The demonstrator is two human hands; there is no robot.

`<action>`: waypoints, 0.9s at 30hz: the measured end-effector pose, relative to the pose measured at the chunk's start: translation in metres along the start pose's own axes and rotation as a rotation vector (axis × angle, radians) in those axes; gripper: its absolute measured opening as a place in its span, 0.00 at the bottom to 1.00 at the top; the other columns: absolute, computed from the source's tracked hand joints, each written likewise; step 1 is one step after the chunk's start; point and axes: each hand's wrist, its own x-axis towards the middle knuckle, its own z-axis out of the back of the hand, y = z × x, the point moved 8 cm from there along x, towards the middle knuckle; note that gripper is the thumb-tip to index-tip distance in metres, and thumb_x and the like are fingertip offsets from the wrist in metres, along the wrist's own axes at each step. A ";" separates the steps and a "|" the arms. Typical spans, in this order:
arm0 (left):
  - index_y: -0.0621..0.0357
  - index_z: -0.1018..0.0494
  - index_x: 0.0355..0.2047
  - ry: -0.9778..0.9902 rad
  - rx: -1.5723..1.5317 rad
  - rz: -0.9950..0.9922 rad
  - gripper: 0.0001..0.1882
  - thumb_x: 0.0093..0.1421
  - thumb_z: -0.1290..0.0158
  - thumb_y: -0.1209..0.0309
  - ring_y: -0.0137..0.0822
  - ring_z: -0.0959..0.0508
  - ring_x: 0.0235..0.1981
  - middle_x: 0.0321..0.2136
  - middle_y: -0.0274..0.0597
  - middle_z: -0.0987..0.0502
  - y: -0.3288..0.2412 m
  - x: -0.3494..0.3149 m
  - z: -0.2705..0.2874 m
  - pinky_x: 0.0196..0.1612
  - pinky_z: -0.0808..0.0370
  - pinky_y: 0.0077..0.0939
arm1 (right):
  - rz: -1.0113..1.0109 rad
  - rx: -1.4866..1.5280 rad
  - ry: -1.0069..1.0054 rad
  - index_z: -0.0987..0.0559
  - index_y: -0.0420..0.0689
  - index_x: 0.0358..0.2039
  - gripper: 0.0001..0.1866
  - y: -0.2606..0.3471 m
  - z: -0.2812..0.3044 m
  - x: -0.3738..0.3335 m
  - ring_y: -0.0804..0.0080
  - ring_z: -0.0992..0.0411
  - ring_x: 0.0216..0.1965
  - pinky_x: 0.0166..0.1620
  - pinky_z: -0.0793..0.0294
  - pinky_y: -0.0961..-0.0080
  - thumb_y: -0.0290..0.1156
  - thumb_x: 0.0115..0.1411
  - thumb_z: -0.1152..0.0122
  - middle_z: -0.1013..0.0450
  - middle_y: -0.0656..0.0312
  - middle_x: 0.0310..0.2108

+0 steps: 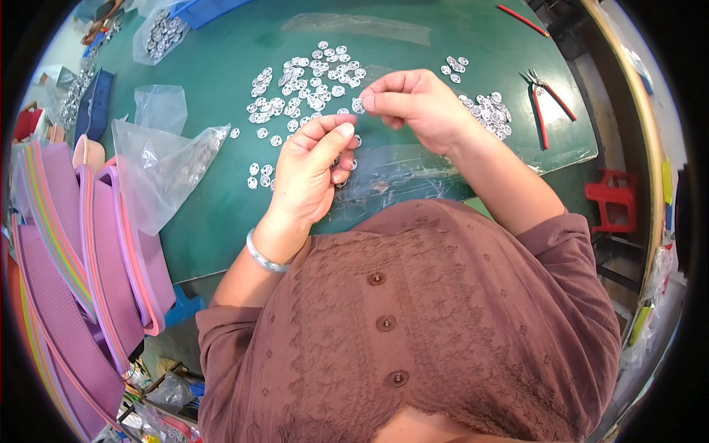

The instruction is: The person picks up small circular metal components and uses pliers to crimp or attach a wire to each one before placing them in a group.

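Note:
Many small round silver metal pieces with cut-out patterns (303, 83) lie scattered on the green table, just beyond my hands. My right hand (421, 107) is closed in a pinch, with one silver piece (358, 105) at its thumb and fingertip. Close by on its left, my left hand (314, 159) has its thumb against the index finger and the other fingers curled. Silver pieces show beside its fingers; whether it grips any is hidden. A smaller heap of silver pieces (489, 117) lies to the right of my right wrist.
Red-handled pliers (546, 103) and a red pencil (523, 20) lie on the table (221, 236) at right. A clear plastic bag with pieces (166, 170) rests at left, above purple bag-like items (111, 258). A blue bin (214, 11) stands at the back; a red stool (611, 199) is beyond the right edge.

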 end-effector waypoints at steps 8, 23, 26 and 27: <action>0.62 0.30 0.31 -0.004 -0.048 -0.106 0.05 0.53 0.49 0.74 0.20 0.34 0.16 0.21 0.36 0.27 -0.005 -0.001 0.005 0.16 0.39 0.10 | 0.081 0.141 0.005 0.23 0.38 0.26 0.06 0.002 -0.019 -0.014 0.84 0.36 0.23 0.27 0.38 0.87 0.26 0.47 0.41 0.29 0.66 0.21; 0.62 0.29 0.30 -0.037 -0.010 -0.148 0.05 0.52 0.48 0.74 0.20 0.33 0.15 0.20 0.35 0.28 -0.007 -0.003 0.006 0.15 0.40 0.10 | 0.098 0.139 0.017 0.24 0.39 0.29 0.07 -0.001 -0.018 -0.013 0.85 0.38 0.21 0.24 0.39 0.88 0.28 0.49 0.43 0.29 0.68 0.23; 0.62 0.29 0.29 -0.058 0.026 -0.160 0.05 0.52 0.48 0.75 0.20 0.33 0.15 0.20 0.34 0.28 -0.009 -0.005 0.005 0.15 0.40 0.09 | 0.102 0.092 0.076 0.24 0.38 0.32 0.08 0.001 -0.018 -0.009 0.83 0.36 0.24 0.28 0.37 0.87 0.28 0.52 0.45 0.29 0.67 0.25; 0.62 0.29 0.29 -0.059 0.026 -0.159 0.05 0.52 0.48 0.75 0.20 0.33 0.15 0.20 0.34 0.28 -0.008 -0.006 0.005 0.15 0.40 0.09 | 0.101 0.093 0.076 0.24 0.38 0.32 0.08 0.001 -0.018 -0.009 0.83 0.36 0.24 0.28 0.37 0.87 0.28 0.52 0.45 0.29 0.67 0.25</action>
